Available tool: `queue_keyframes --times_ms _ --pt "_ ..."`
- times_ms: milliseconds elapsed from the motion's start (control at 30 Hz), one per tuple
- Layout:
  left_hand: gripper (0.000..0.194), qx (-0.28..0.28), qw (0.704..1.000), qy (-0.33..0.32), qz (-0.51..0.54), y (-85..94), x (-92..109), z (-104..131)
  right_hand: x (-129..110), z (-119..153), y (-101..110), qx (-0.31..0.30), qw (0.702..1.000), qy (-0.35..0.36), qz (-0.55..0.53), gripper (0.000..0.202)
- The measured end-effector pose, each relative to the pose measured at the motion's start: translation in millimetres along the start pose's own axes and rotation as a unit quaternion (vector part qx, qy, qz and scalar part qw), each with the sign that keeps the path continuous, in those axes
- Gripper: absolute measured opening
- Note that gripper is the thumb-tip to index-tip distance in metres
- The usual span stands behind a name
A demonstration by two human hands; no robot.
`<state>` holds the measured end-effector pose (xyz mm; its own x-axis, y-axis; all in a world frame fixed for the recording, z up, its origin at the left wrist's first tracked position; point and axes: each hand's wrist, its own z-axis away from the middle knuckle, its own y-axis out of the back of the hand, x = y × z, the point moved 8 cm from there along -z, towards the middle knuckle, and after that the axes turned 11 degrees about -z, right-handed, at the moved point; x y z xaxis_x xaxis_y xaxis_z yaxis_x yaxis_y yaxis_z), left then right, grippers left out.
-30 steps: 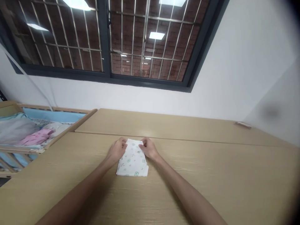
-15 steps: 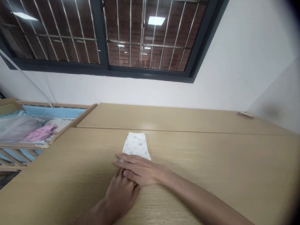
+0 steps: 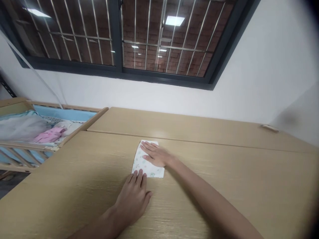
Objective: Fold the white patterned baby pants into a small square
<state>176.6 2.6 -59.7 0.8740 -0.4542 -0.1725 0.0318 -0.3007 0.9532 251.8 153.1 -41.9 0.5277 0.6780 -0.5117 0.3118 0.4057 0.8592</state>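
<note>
A small folded white cloth (image 3: 143,166) with a faint green print lies flat on the wooden tabletop (image 3: 211,179). My right hand (image 3: 155,154) rests flat over its far half, fingers stretched out and pointing left. At the cloth's near left edge, the fingertips of my left hand (image 3: 133,194) touch it, fingers extended and the thumb apart. Neither hand grips anything. Part of the cloth's far right side is hidden under my right hand.
To the left stands a wooden crib (image 3: 96,119) with blue lining, holding a pink cloth (image 3: 50,135) and pale bedding. A long raised board (image 3: 174,127) runs along the wall under a barred window (image 3: 163,78). A small flat object (image 3: 270,128) lies at the far right.
My right hand has moved from over my left hand to the far part of the cloth. The cloth's near part and my left fingers now show. The view has shifted slightly.
</note>
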Motion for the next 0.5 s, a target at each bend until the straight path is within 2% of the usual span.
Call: queue_keyframes --times_ms 133,233,333,400,500 --pt "0.053 0.025 1.0 0.006 -0.016 -2.8 2.3 2.0 9.0 -4.1 5.9 0.013 1.0 -0.001 0.0 0.065" --pt "0.045 0.025 0.999 -0.01 -0.028 2.3 0.5 -3.4 7.7 -3.7 6.8 0.025 1.0 0.002 0.005 0.063" --pt "0.031 -0.034 0.998 -0.06 -0.015 7.5 -11.4 -18.5 -1.0 -1.1 10.1 0.059 0.997 0.01 0.049 0.06" --pt "0.021 -0.078 0.992 -0.102 0.012 11.3 -25.7 -30.6 -9.7 2.9 14.4 0.105 0.99 0.02 0.093 0.056" --pt "0.011 -0.102 0.982 -0.145 0.063 18.0 -50.7 -47.2 -18.0 11.6 16.3 0.162 0.977 0.011 0.14 0.041"
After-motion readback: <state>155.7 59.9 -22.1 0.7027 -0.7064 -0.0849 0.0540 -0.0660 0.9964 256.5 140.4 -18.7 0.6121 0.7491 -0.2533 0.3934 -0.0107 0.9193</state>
